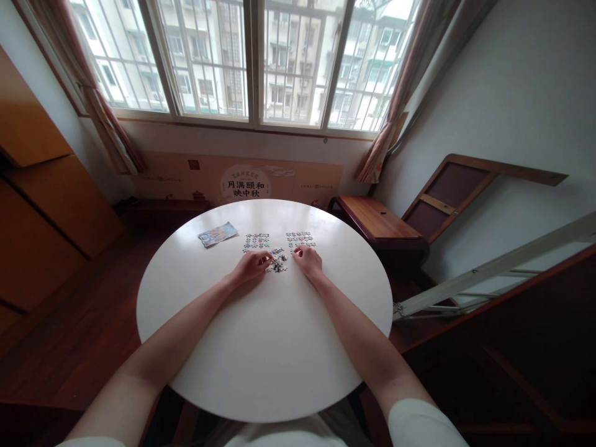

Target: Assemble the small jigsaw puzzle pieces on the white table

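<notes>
On a round white table, small jigsaw pieces lie in two spread groups, one at the left and one at the right, with a little joined cluster between my hands. My left hand rests on the table with fingers curled, pinching at the cluster's left edge. My right hand lies just right of the cluster, fingers bent and touching a piece near the right group. A colourful picture card sits to the left of the pieces.
A wooden bench stands right of the table under the window. A wooden frame and a metal rail lean on the right wall. Wooden cabinets fill the left side.
</notes>
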`<state>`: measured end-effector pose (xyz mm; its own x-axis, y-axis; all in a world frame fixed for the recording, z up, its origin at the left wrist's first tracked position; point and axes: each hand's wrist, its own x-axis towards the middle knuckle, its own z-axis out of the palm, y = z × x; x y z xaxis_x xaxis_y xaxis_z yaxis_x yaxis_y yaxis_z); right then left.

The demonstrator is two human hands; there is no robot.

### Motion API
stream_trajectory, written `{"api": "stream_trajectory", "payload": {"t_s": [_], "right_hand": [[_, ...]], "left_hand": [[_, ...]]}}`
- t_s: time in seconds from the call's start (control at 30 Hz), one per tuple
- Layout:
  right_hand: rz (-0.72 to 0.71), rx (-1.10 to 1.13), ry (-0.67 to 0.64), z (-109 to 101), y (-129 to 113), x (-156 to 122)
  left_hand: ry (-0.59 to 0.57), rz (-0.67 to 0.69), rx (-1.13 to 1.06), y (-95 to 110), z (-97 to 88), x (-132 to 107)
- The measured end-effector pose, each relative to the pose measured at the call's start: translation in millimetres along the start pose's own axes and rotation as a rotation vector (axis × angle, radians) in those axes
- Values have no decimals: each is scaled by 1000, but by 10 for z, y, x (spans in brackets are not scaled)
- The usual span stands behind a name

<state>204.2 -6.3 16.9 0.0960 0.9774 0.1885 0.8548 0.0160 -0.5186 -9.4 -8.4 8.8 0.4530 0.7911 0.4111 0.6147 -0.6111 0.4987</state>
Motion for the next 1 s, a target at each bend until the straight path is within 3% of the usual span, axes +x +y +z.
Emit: {"api": "stream_trajectory", "payload": {"t_s": [0.37,0.53,0.8,1.0], "right_hand": [[-7,15,22,35,29,24],[-89,80,58,79,51,50],[-335,309,-108,104,48,46],[-340,238,-154,74,13,6]], "left_hand": [[2,15,-2,-29,17,4],[4,11,3,-26,12,5],[4,3,-14,-13,8,2],[3,3,-14,-19,9,3]]}}
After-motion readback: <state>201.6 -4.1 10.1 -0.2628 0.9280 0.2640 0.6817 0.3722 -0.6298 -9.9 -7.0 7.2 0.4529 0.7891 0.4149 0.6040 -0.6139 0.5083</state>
